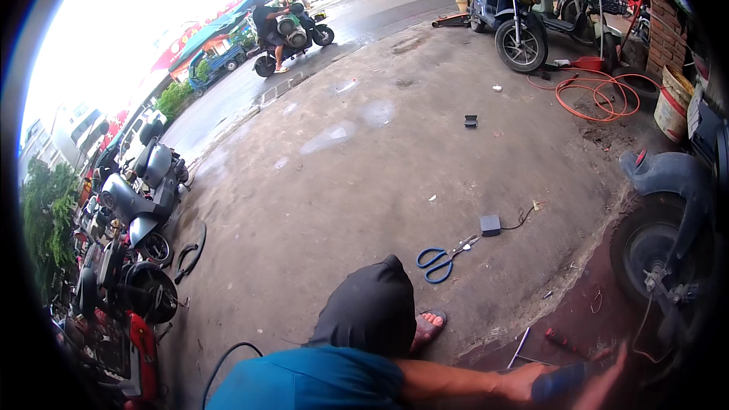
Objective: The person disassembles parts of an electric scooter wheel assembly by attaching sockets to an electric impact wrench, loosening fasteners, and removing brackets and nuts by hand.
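I crouch on a concrete forecourt, my black-trousered knee [370, 310] and sandalled foot [429, 326] in front of me. A bare forearm reaches from my blue sleeve to the lower right, and I take it for my left. My left hand [520, 386] is closed around a blue handle-like object [562, 381]. A blurred pinkish shape that looks like my right hand [609, 370] is just right of it, its grip unreadable. Both are near the front wheel [653, 247] of a dark scooter. Thin metal rods [521, 346] and a small red-handled tool [560, 342] lie close by.
Blue-handled scissors [440, 260] and a small black box with a wire [490, 224] lie on the concrete ahead. An orange hose [600, 95], a bucket [672, 110] and parked scooters [520, 26] are at the right; more scooters [144, 205] and a loose tyre [190, 252] are at the left. A rider [281, 30] passes on the road.
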### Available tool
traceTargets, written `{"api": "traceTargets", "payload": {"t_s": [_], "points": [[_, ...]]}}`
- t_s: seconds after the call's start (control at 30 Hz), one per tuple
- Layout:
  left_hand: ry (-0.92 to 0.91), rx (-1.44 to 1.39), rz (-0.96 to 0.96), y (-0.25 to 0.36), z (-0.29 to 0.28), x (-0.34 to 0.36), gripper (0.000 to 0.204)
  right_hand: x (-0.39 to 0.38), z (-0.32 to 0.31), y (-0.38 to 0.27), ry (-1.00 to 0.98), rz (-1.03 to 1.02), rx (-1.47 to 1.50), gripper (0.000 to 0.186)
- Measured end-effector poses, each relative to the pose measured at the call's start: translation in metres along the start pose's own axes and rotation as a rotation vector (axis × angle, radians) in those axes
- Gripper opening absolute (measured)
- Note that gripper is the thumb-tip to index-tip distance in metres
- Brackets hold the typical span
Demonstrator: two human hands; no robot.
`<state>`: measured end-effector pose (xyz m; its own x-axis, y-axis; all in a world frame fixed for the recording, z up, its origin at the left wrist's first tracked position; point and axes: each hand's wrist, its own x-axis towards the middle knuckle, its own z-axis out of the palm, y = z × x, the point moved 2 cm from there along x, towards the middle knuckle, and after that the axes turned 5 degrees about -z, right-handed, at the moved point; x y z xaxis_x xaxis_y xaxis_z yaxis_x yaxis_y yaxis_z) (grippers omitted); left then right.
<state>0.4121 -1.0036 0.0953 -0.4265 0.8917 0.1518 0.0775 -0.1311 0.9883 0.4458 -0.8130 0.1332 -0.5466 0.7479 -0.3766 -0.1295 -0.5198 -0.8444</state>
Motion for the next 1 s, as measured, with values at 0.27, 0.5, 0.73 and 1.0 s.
{"api": "traceTargets", "payload": {"t_s": [0.27,0.5,0.73,1.0], "points": [[0.073,0.056,-0.134,0.0,-0.026,0.002,0.047,0.014,-0.007,0.028,-0.05,0.034,-0.09,0.031],[-0.033,0.495,-0.402,0.002,-0.037,-0.001,0.04,0.009,0.016,0.031,-0.088,0.209,-0.232,0.033],[-0.001,0.502,-0.293,-0.019,-0.062,-0.017,0.057,0.025,0.026,0.067,-0.103,0.405,-0.009,0.031],[0.179,-0.034,-0.174,0.008,-0.054,-0.013,0.064,0.002,0.097,0.032,-0.272,0.221,0.564,0.014]]}}
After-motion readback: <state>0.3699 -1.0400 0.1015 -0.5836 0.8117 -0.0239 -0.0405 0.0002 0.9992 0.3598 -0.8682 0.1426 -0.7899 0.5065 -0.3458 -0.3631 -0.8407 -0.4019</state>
